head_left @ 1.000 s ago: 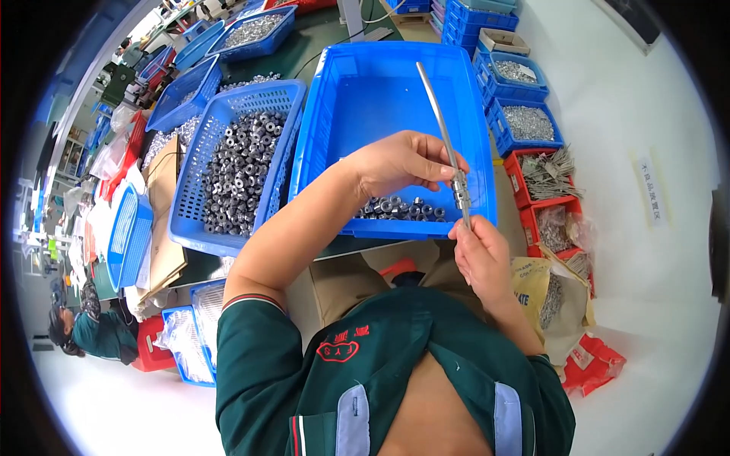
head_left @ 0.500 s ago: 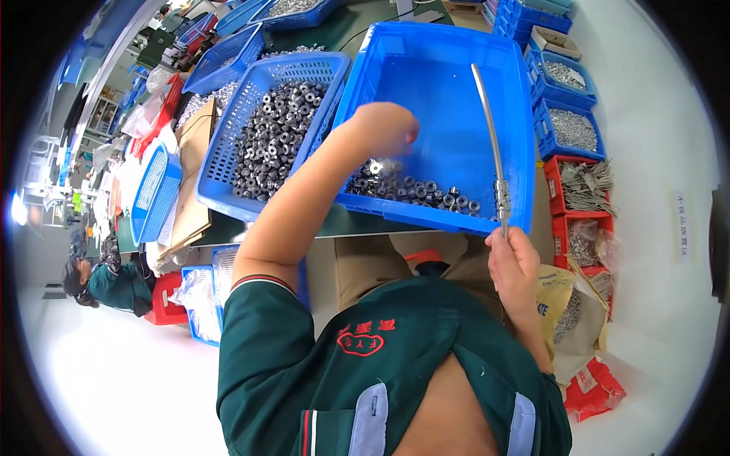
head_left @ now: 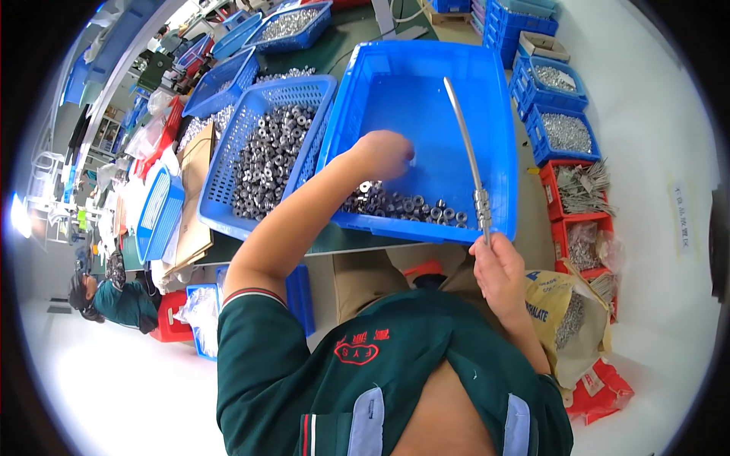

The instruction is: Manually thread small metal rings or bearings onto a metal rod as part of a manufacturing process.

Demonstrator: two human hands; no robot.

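My right hand (head_left: 499, 275) pinches the lower end of a long thin metal rod (head_left: 463, 128), which rises over the right side of a big blue bin (head_left: 508, 121). Several shiny metal nuts or collars (head_left: 481, 207) are strung on the rod just above my fingers. Inside the bin, my left hand (head_left: 386, 155) hovers above a scatter of small ring-shaped metal nuts (head_left: 411, 205) along the near wall. Motion blurs that hand, and its fingertips are mostly hidden, so whether it holds a nut cannot be made out.
Left of the bin stands a perforated blue basket (head_left: 215, 178) heaped with dark metal nuts. Flat cardboard (head_left: 196, 194) leans beside it. On the right are stacked blue crates (head_left: 566, 131), red bins (head_left: 563, 190) and a yellow sack (head_left: 551, 308). Another person (head_left: 125, 300) is at far left.
The rod and my right hand have shifted slightly left in view, along with the bin. My left hand is a little lower and remains over the nuts.
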